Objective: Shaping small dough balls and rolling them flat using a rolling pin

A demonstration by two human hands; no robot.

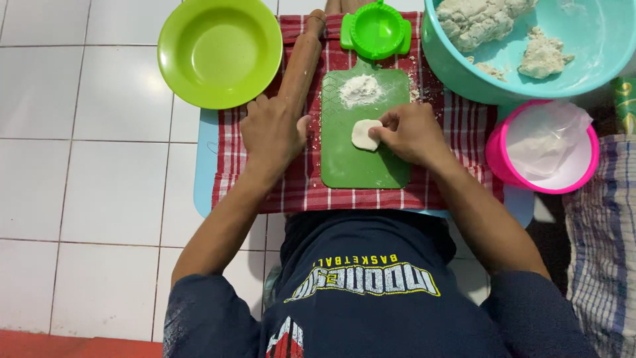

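Right hand (409, 134) is pinching the edge of a small flat dough piece (365, 134) with curled fingertips, pressing it down onto the green cutting board (363, 166). The dough is lying just off the right hand's fingertips, toward the left hand. Left hand (271, 134) is resting on the near end of the wooden rolling pin (301, 63), fingers bent over it (grip looks loose, can't tell if it's truly clamping). A flour pile (361, 89) is sitting on the board just beyond the dough. Beyond that, a green dumpling press (376, 30). A lime green bowl (220, 52) is lying past the left hand, to its outer side. A teal basin (464, 73) with dough lumps is beyond the right hand; a pink tub (497, 159) is beside the right forearm. Everything is sitting on a red checked cloth (298, 185).
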